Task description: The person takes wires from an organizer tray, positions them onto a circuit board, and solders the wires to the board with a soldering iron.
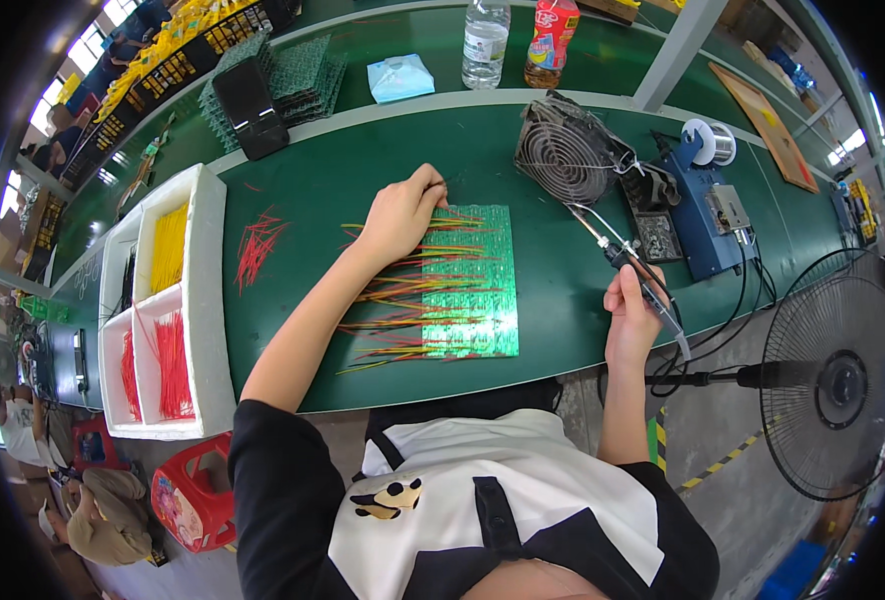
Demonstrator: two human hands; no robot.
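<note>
Your right hand [631, 318] sits out past the near edge of the green bench [563, 290], fingers wrapped firmly around the soldering iron [631, 262], whose tip points up and back toward the small desk fan [569, 150]. On the bench near that edge lies the green circuit board [470, 282], red and yellow wires [395, 295] fanning out from its left side. Your left hand [403, 213] rests at the board's far left corner, fingertips pinched together on a wire end. Further left, a white foam tray [208, 300] holds sorted wires. At the far edge stand two bottles [486, 42].
</note>
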